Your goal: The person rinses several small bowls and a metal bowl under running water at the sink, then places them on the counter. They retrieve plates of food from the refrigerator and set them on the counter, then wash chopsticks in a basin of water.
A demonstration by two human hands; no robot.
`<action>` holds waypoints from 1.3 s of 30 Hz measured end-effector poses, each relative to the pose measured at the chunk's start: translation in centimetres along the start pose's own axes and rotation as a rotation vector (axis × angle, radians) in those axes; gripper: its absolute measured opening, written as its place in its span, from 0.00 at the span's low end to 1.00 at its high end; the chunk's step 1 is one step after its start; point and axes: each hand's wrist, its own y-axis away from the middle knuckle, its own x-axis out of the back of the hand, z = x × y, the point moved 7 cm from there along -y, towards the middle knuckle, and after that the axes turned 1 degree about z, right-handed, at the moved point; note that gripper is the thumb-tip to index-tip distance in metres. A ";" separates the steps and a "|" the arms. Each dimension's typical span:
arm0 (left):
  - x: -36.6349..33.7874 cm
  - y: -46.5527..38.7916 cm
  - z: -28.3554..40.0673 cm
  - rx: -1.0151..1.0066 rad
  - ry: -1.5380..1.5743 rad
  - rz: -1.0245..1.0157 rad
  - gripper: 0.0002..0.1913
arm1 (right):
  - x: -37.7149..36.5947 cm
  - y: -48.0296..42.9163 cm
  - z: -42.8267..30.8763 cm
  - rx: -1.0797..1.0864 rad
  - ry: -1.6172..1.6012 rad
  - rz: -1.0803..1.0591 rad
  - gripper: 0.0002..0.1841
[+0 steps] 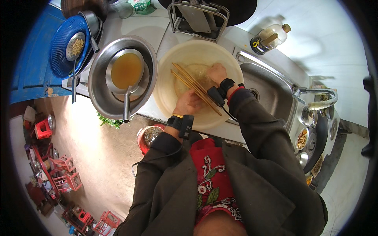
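A wide, pale yellow plastic basin (168, 109) stands on the counter in front of me, with what looks like water in it. Several long wooden chopsticks (189, 79) lie slantwise across its inside. My left hand (189, 102) is low in the basin, its fingers passing beneath or around the chopsticks; its grip is partly hidden. Farther back on the right, my right hand (217, 73) is bent down with curled fingers at the basin's bottom, and what it touches is hidden. To the left, a steel ladle or pan (127, 70) of brownish liquid rests inside a large metal basin (94, 70).
A steel sink (265, 97) with a curved faucet (322, 101) adjoins on the right. Behind are a metal knife rack (198, 4) and a plastic bottle (270, 39). A blue colander (57, 56) holding a skimmer stands far left. Small bowls of food (302, 138) sit at right.
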 end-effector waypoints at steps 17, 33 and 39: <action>-1.9 1.7 -2.5 -0.214 0.101 -0.154 0.13 | -6.5 4.8 -1.2 -0.281 -0.893 -0.643 0.13; -0.3 8.9 -3.9 -0.014 -0.020 -0.048 0.13 | -7.9 -4.1 0.1 -0.470 -1.103 -0.493 0.19; 0.3 7.1 -2.8 -0.041 -0.044 0.018 0.12 | -6.5 -5.1 1.6 0.093 -0.171 -0.087 0.29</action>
